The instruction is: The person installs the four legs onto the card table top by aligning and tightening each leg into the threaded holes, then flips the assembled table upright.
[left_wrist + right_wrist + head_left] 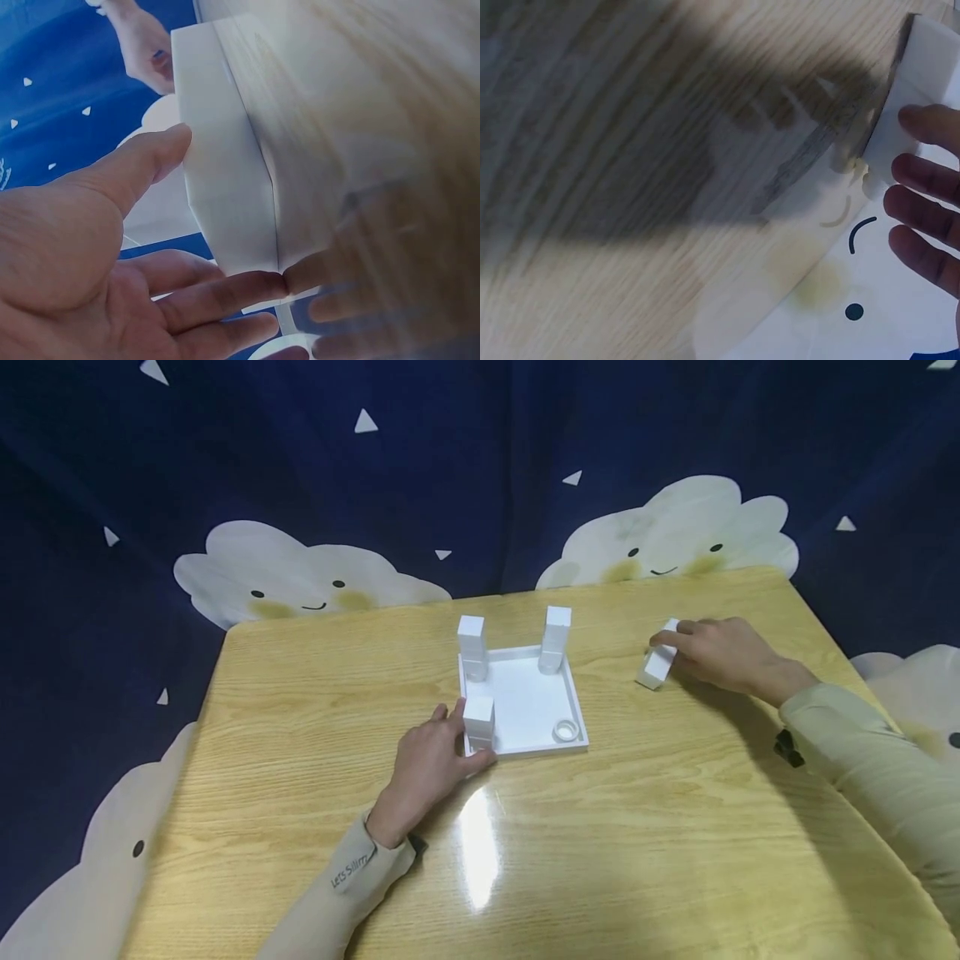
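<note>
A white square tray [528, 703] lies mid-table, and upright white posts stand in three of its corners: back left [471, 647], back right [556, 639] and front left [478, 722]. Its front right corner holds only a round socket [566, 729]. My left hand [435, 760] rests at the front left corner, thumb along the tray's front edge and index finger beside that post. In the left wrist view the thumb [161, 154] presses the tray's white wall [225, 172]. Off to the right, my right hand [708, 650] grips a loose white block [657, 664] lying on the table; its fingertips [930, 124] sit on the block [922, 71].
The wooden table [637, 827] has a glossy top with a light glare near the front middle. A dark blue cloth with white clouds [675, 531] hangs behind and around it. The table's far edge runs just beyond the tray and the right hand.
</note>
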`<move>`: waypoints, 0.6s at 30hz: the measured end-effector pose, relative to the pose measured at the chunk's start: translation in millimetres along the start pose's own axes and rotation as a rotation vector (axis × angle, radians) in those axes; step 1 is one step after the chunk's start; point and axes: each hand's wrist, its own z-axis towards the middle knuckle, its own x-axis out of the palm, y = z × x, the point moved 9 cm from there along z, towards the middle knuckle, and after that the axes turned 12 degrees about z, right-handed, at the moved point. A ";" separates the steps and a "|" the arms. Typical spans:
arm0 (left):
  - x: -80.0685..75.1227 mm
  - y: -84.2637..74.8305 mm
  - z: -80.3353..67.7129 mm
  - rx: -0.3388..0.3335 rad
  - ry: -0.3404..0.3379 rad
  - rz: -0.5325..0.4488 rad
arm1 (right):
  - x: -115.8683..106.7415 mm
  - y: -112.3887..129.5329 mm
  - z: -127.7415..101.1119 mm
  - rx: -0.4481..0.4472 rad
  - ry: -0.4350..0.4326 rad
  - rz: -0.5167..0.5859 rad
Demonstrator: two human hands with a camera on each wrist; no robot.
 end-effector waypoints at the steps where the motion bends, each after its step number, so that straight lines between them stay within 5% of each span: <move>1: -0.2 0.1 -0.1 -0.001 0.000 -0.002 | -1.9 0.9 -1.1 -0.006 -0.015 0.003; 18: -0.6 -1.5 -0.8 0.008 -0.013 -0.036 | -41.3 27.5 -19.3 0.048 -0.275 0.175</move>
